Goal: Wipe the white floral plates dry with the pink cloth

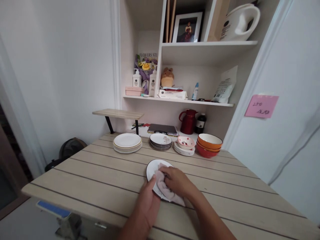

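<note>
A white plate with a dark rim (151, 169) is tilted up over the front middle of the table. My left hand (147, 196) grips its lower left edge, thumb on the upper face and the other fingers hidden beneath. Bunched in my right hand (176, 180) is a pale pinkish cloth (163, 185), pressed against the plate's face. The cloth's loose end hangs over the plate's lower right edge. Part of the plate lies hidden behind the cloth and my right hand.
Along the table's back stand a stack of white plates (127, 141), dark-rimmed plates (160, 140), small plates (184, 150) under a pink bowl (186, 142), and orange and red bowls (209, 143). Behind them are a red jug (188, 122), a dark bottle (200, 123) and a small raised shelf (117, 114).
</note>
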The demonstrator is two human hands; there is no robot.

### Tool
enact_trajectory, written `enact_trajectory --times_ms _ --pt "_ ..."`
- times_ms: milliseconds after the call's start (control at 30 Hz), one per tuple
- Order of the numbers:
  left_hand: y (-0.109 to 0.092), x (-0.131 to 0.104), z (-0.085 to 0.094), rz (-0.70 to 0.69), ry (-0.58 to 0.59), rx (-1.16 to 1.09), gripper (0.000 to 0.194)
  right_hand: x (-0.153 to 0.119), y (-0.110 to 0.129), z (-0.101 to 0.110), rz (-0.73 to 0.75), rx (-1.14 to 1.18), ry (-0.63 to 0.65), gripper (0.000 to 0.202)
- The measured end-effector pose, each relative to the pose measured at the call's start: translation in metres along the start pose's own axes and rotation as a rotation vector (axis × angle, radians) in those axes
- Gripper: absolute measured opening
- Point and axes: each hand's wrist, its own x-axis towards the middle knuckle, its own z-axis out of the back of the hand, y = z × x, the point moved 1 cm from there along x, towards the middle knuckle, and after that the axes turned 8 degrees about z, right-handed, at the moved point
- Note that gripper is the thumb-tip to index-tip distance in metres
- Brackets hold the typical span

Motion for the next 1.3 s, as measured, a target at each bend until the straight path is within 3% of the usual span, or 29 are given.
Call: enact_trajectory --times_ms 100,267,467,633,767,833,900,1167,1300 --pt "0.001 0.004 0.003 -0.028 0.016 -0.019 0.044 0.002 0.007 -0.004 0.103 0.177 -0.043 0.053" --pt "0.002 0.007 0.005 -0.014 0.039 -0.028 0.041 0.013 0.013 -0.015 0.113 0.324 -0.234 0.058" --pt "0.000 0.002 0.001 -0.006 -0.008 0.019 0.043 0.019 -0.007 -0.016 -0.062 0.223 -0.311 0.060" --pt "0.001 0.000 0.000 0.004 -0.008 0.019 0.047 0.006 -0.020 -0.002 -0.135 0.078 -0.136 0.055" --pt "0.001 -0.001 0.001 -0.013 -0.010 0.024 0.046 -0.013 -0.007 0.018 0.032 0.148 0.079 0.056" --pt "0.001 0.000 0.002 -0.032 -0.020 0.031 0.044 -0.020 0.003 0.026 0.134 0.224 0.220 0.068" --pt "0.001 0.000 0.003 -0.045 -0.021 0.040 0.042 -0.022 0.009 0.029 0.176 0.262 0.281 0.075" --pt "0.002 0.003 0.003 -0.069 0.021 -0.003 0.046 0.000 0.011 0.000 0.165 0.278 -0.001 0.058" --pt "0.002 0.001 0.002 -0.031 0.005 0.016 0.043 0.004 0.006 -0.005 0.128 0.195 -0.075 0.055"
